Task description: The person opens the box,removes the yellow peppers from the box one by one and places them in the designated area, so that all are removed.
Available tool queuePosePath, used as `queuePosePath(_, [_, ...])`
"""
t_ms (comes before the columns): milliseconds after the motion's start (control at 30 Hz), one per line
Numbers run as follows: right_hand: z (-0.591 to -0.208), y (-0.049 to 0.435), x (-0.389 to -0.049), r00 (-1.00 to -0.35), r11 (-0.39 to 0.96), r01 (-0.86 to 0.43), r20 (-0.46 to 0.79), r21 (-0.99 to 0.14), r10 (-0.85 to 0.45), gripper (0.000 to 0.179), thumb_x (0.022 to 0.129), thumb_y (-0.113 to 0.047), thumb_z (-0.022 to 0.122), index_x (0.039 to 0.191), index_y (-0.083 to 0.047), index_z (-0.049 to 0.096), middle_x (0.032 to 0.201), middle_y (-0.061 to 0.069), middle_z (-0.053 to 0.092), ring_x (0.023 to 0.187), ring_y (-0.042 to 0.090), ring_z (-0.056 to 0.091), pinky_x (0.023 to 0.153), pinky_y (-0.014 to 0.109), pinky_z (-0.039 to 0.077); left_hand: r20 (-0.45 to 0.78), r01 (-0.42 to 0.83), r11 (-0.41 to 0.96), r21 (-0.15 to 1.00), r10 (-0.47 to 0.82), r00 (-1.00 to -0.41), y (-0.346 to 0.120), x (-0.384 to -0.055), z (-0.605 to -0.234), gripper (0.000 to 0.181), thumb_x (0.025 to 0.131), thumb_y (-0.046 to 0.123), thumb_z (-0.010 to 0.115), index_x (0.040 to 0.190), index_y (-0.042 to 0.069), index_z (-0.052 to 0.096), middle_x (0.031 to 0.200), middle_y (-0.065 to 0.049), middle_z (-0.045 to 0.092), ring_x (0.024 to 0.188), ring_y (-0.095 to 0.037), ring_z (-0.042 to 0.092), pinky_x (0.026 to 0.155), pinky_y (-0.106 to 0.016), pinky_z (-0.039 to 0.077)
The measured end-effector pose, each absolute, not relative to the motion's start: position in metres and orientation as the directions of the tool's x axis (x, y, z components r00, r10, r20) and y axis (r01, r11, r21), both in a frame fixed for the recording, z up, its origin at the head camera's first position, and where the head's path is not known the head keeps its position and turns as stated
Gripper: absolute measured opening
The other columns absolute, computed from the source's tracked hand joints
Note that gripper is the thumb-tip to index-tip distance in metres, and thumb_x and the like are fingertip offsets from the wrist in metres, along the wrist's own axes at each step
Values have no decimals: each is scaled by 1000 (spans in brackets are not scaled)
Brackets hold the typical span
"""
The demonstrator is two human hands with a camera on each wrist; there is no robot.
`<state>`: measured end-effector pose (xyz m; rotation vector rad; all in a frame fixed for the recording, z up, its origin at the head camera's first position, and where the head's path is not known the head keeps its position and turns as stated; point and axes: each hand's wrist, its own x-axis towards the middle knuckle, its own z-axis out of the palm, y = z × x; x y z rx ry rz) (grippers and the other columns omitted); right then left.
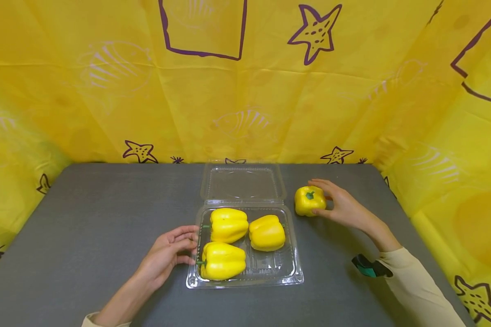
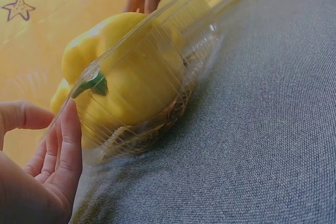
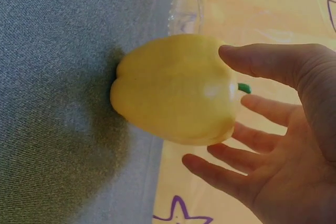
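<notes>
Three yellow bell peppers with green stems lie in a clear plastic clamshell container (image 1: 270, 268): an upper-left pepper (image 1: 229, 225), a lower-left pepper (image 1: 222, 261) and a right-hand pepper (image 1: 267, 233). My left hand (image 1: 167, 252) pinches the container's left rim between thumb and fingers, beside the stems; the left wrist view shows the fingers under that rim. Right of the container, a fourth yellow pepper (image 3: 176, 90) stands upright on the table, stem up. Around it is my right hand (image 1: 339, 204), thumb tip at the near side and fingers loosely spread along the far side.
The container's lid (image 1: 242, 181) lies folded back behind its base on the grey table (image 1: 118, 218). Yellow cloth (image 1: 245, 91) with starfish and fish drawings hangs along the back and both sides. A dark and green strap (image 1: 370, 267) is at the right sleeve.
</notes>
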<state>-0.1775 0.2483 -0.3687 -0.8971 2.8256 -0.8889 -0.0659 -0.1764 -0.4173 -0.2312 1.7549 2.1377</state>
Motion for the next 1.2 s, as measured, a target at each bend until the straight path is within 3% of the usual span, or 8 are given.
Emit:
queuePosePath(300, [-351, 233, -166, -834, 701, -530, 145, -476, -532, 64, 87, -13, 74, 142, 2, 44, 147, 22, 40, 133, 43, 39, 107, 62, 34, -357, -382, -161, 910, 165, -919, -176, -65, -418, 46, 90, -1, 60, 132, -10, 45, 96, -2, 63, 75, -14, 60, 65, -31, 59])
queuePosePath(667, [-345, 217, -152, -811, 690, -568, 166, -449, -561, 67, 86, -9, 75, 144, 1, 42, 147, 20, 40, 130, 39, 44, 106, 57, 39, -359, -385, -159, 909, 166, -918, -176, -65, -417, 46, 90, 1, 61, 132, -10, 45, 96, -3, 62, 76, -15, 59, 65, -31, 59])
queuePosePath(1200, [-353, 180, -125, -726, 618, -672, 198, -407, -659, 63, 87, -21, 76, 142, -8, 49, 151, 11, 39, 132, 33, 47, 99, 47, 49, -359, -385, -154, 910, 170, -918, -178, -65, -416, 48, 90, 1, 63, 133, -10, 45, 99, -5, 62, 77, -16, 60, 67, -32, 60])
